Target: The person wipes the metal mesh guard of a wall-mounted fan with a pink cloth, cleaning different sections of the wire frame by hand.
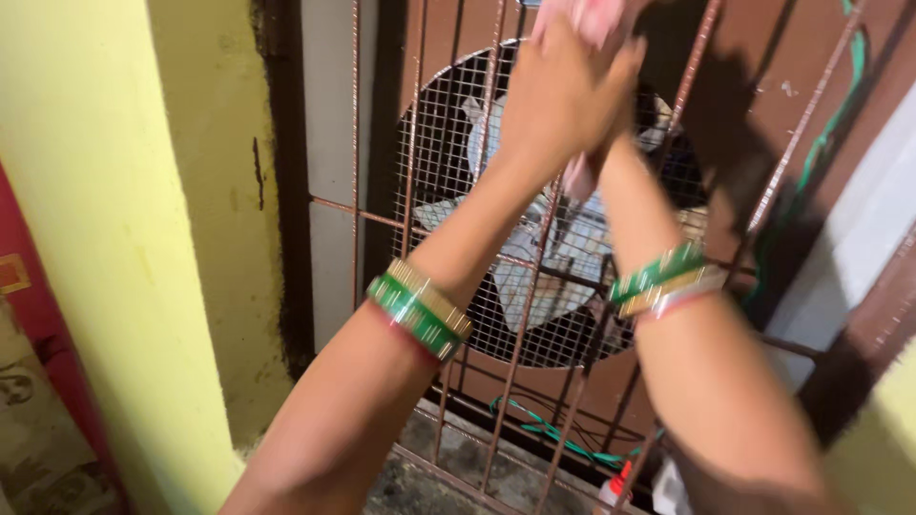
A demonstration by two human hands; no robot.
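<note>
Head view: fingers of left hand [563,91] and right hand [611,143] closed together around a pink cloth [596,19], likely soft, light, best bunched in the palm, held against the brown window grille [520,334] before a meshed exhaust fan [553,267], green bangles [420,310] at both wrists.

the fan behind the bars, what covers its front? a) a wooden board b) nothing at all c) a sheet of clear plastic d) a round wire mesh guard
d: a round wire mesh guard sits over the pale fan blades, behind the brown window bars, with both raised hands in front, the left hand uppermost on a pink cloth.
</note>
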